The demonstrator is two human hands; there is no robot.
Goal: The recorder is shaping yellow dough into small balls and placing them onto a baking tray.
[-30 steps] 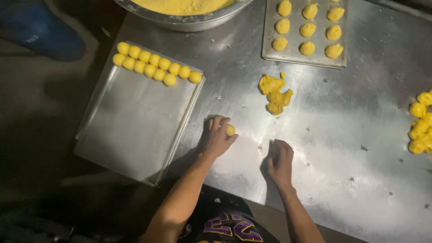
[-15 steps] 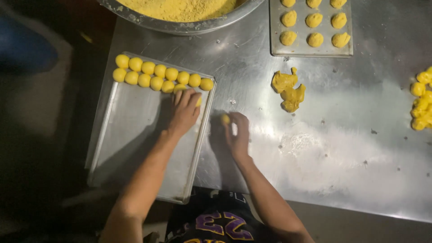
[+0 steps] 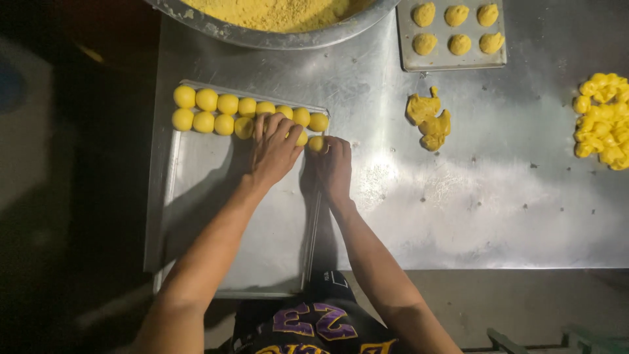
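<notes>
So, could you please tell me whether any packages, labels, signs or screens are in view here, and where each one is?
None: no package, label, sign or screen shows.
The only lettering is purple, gold-edged print on the person's black shirt, at the bottom edge, not quoted here.
Otherwise only the steel table, the flat metal tray and yellow dough balls, all unmarked.
</notes>
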